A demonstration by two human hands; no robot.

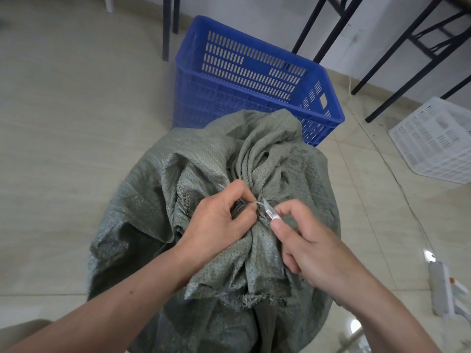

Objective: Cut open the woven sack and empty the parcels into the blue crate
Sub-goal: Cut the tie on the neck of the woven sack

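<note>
Bunching between both hands (219, 220) (308, 253): sack neck (256, 174)

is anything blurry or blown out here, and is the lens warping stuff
Head view: woven sack and snips sharp at centre; left wall of the blue crate smeared; small glare spots on the floor lower right; wide-angle lens stretches the frame's edges.

I'm standing on a pale tiled floor (63, 149). The green woven sack (158, 225) sits right in front of me, with the blue crate (229, 103) just behind it. To my right are a white crate (433, 146), a thin cord (397, 184) and a power strip (439, 289). Black table legs (166, 34) stand beyond.
</note>
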